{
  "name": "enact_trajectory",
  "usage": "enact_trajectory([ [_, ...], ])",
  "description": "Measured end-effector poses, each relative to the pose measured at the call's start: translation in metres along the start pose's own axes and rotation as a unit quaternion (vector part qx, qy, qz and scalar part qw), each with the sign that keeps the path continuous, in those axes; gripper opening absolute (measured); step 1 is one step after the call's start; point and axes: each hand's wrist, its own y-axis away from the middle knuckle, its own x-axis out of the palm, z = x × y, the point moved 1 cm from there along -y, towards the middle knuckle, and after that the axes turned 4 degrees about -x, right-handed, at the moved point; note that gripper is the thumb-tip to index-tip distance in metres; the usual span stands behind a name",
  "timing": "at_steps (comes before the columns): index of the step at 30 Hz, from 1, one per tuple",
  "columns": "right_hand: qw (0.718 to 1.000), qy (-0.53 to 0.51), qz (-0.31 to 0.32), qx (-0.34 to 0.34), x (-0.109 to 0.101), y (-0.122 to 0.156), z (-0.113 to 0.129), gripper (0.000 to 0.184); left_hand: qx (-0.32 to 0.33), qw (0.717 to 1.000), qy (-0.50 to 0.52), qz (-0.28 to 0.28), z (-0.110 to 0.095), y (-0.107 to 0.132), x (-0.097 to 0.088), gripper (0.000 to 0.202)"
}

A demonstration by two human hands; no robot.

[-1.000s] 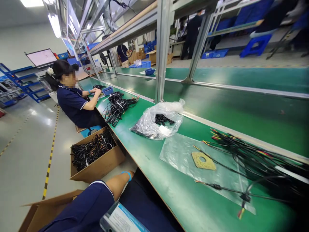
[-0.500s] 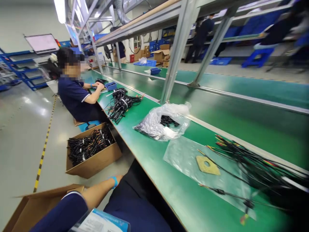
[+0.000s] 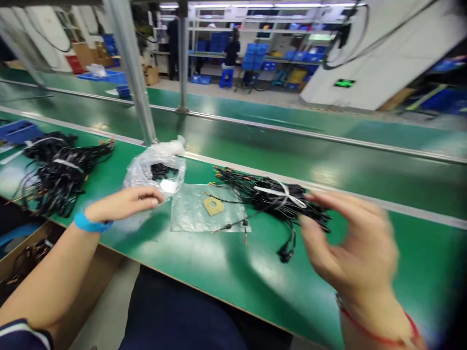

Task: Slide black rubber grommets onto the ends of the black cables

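Green tabletop (image 3: 219, 272) comes first, bare along its front edge, says one. The right hand (image 3: 346, 248) hangs over it, blurred, fingers spread wide and empty.

And the left hand (image 3: 124, 203)? asks the other.

Fingers loosely curled, holding nothing, at the near edge of the clear bag (image 3: 156, 167) of black parts (touching it or not, I cannot tell).

Where is the wire bundle (image 3: 277, 197)?

Just beyond the right hand's fingertips, flat on the tabletop and tied with a white band. Its loose ends trail onto the plastic sheet (image 3: 189, 214) beside the yellow cut-out (image 3: 213, 206).

What could go wrong?

I judge that a pull on the bundle could drag those ends across the sheet and sweep the cut-out along. The tangled leads might also snag one another.

Room to move?

Open green in front and to the right. To the left lies a second bundle (image 3: 54, 167), behind the bag stands a metal post (image 3: 131, 73), and a pale strip (image 3: 419, 214) marks the back of the lane.
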Motion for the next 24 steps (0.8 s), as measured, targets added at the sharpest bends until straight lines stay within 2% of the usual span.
enact_trajectory([
  [2, 0.998, 0.027, 0.055, 0.007, 0.005, 0.002, -0.011, 0.033, -0.046, 0.984, -0.155, -0.080, 0.007, -0.052, -0.006, 0.031],
  [3, 0.994, 0.033, 0.101, 0.003, 0.010, 0.002, -0.016, 0.033, -0.087, 0.962, -0.240, -0.096, 0.012, -0.075, -0.004, 0.032],
  [6, 0.986, 0.036, 0.161, -0.008, 0.025, 0.001, -0.023, 0.027, -0.126, 0.936, -0.313, -0.102, 0.028, -0.120, 0.008, 0.034],
  [8, 0.975, 0.012, 0.219, -0.033, 0.040, -0.002, -0.020, 0.023, -0.139, 0.927, -0.331, -0.103, 0.034, -0.129, 0.013, 0.032],
  [12, 0.923, 0.021, 0.382, -0.050, 0.085, -0.009, -0.014, 0.022, -0.143, 0.917, -0.354, -0.112, 0.038, -0.125, 0.013, 0.029],
  [13, 0.914, 0.036, 0.402, -0.053, 0.098, -0.011, -0.014, 0.022, -0.141, 0.917, -0.355, -0.115, 0.038, -0.124, 0.012, 0.028],
  [16, 0.910, 0.040, 0.410, -0.046, 0.133, -0.013, -0.016, 0.023, -0.133, 0.917, -0.352, -0.131, 0.035, -0.118, 0.009, 0.025],
  [18, 0.914, 0.034, 0.403, -0.035, 0.147, -0.014, -0.018, 0.021, -0.120, 0.924, -0.328, -0.156, 0.030, -0.112, 0.008, 0.025],
  [20, 0.921, 0.025, 0.389, -0.016, 0.152, -0.013, -0.020, 0.019, -0.095, 0.946, -0.241, -0.193, 0.021, -0.104, 0.010, 0.025],
  [22, 0.929, 0.013, 0.370, 0.013, 0.148, -0.012, -0.021, 0.019, -0.051, 0.971, -0.080, -0.221, 0.008, -0.097, 0.018, 0.025],
  [24, 0.935, -0.003, 0.352, 0.038, 0.137, -0.008, -0.023, 0.022, 0.003, 0.973, 0.105, -0.205, -0.009, -0.094, 0.031, 0.025],
])
